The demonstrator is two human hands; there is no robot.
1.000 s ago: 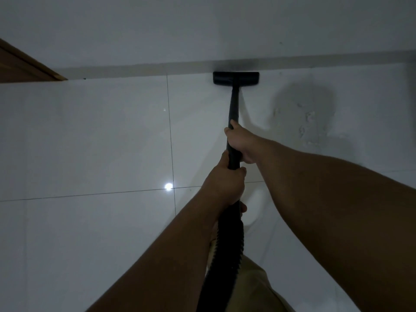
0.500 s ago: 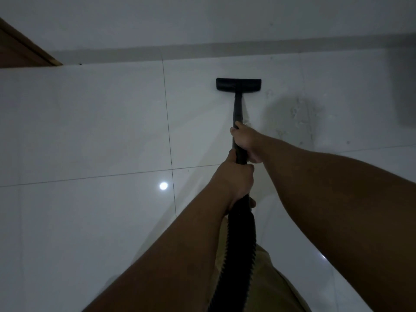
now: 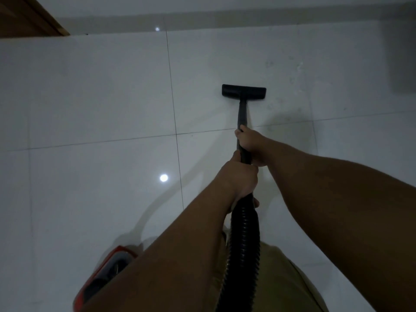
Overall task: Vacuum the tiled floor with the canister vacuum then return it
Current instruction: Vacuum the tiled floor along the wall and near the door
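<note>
The black floor nozzle (image 3: 244, 93) rests flat on the white tiled floor (image 3: 101, 91), well short of the far wall. Its thin black wand (image 3: 242, 113) runs back to my hands. My right hand (image 3: 251, 144) grips the wand further forward. My left hand (image 3: 239, 179) grips it just behind, where the ribbed black hose (image 3: 244, 239) begins. The hose drops toward my body. The red and black canister (image 3: 105, 271) sits on the floor at the lower left, partly hidden by my left forearm.
A grey skirting strip and white wall (image 3: 225, 5) run along the top. A brown wooden door frame (image 3: 27, 16) fills the top left corner. A dark shape (image 3: 400, 52) stands at the right edge. Ceiling light reflects on the tiles (image 3: 163, 177). My khaki shorts (image 3: 281, 282) show below.
The nozzle has been pulled back from the wall toward me, by about a tile's length. The view has tilted down, and the red canister has come into sight at the lower left.
</note>
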